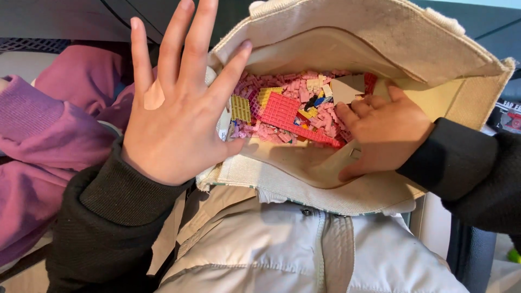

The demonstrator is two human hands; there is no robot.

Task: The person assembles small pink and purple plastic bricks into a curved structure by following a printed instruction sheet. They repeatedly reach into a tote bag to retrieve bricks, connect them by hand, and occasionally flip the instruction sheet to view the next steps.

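Note:
A beige canvas bag (380, 43) lies open in front of me, its mouth facing the camera. Inside it is a heap of small toy bricks (296, 111), mostly pink with some yellow, red and blue, plus a flat red studded plate. My left hand (173, 108) is spread flat with fingers apart over the bag's left edge, holding nothing. My right hand (382, 133) reaches into the bag's right side, fingers curled among the bricks and onto the bag's inner lining; whether it grips a brick is hidden. Both arms wear black sleeves.
The bag rests on a white padded jacket (304, 249). A purple garment (43, 135) lies bunched at the left. Dark surfaces run behind the bag, and a dark upright object (469, 255) stands at lower right.

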